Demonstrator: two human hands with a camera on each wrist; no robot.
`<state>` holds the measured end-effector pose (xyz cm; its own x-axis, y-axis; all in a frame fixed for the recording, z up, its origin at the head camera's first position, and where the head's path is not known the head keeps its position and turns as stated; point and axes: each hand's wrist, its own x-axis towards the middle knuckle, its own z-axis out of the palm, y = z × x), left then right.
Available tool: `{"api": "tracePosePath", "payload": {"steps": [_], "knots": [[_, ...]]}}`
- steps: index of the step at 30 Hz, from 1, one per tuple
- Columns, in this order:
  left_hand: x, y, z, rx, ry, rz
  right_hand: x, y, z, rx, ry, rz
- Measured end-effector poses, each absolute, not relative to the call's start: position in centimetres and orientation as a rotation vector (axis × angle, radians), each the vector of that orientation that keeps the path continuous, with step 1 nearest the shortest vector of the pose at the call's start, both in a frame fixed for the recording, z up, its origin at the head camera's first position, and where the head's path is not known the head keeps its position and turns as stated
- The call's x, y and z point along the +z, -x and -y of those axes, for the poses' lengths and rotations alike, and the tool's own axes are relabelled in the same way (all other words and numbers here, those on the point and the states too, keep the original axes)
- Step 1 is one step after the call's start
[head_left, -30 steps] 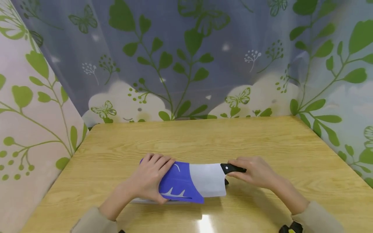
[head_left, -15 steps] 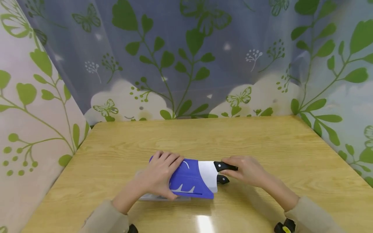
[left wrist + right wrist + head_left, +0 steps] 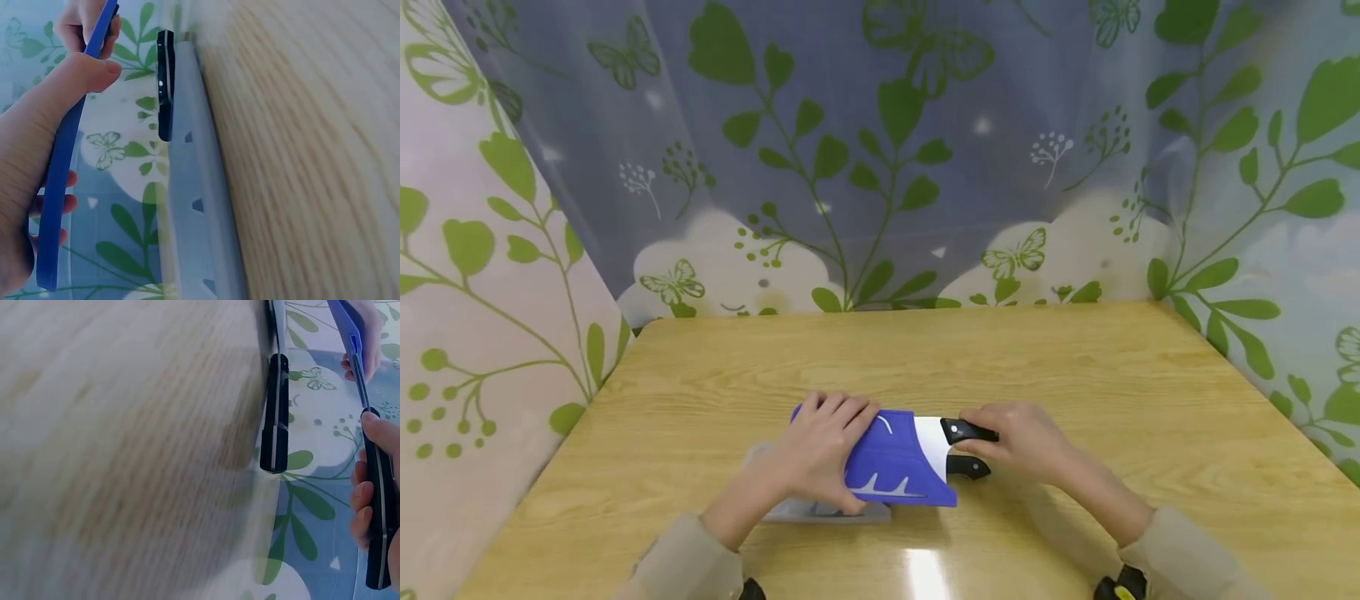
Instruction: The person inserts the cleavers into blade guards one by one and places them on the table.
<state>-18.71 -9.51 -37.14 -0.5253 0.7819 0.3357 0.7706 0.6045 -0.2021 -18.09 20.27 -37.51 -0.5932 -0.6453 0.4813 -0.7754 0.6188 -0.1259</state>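
Note:
My left hand grips a flat blue blade sheath, fingers over its far edge and thumb at its near edge. A cleaver sits in the sheath with only a narrow strip of its blade showing. My right hand holds the cleaver's black handle. Both wrist views show sheath and cleaver held above the table. Below them lies a second black-handled knife, its blade mostly hidden in the head view. A pale grey tray-like holder lies beneath, partly covered by my left hand and the sheath.
The wooden table spreads around the hands, with light glare near its front. A curtain printed with leaves and butterflies stands along the back and both sides.
The blade has slid deeper into the blue sheath, so less metal shows. My left hand and the sheath have moved right, my right hand left. More of the second knife's handle is visible.

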Motion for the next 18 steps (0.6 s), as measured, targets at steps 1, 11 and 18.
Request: {"api": "tracePosePath", "payload": {"steps": [1, 11, 18], "knots": [[-37.2, 18.7, 9.6, 0.043, 1.243, 2.447, -37.5, 18.1, -20.2, 0.459, -1.136, 2.462], [-37.4, 19.0, 9.8, 0.058, 1.221, 2.406, -37.7, 18.3, -19.8, 0.476, -1.076, 2.535], [-37.1, 18.9, 9.7, 0.077, 1.180, 2.406, -37.5, 19.4, -20.2, 0.480, -1.095, 2.458]]}}
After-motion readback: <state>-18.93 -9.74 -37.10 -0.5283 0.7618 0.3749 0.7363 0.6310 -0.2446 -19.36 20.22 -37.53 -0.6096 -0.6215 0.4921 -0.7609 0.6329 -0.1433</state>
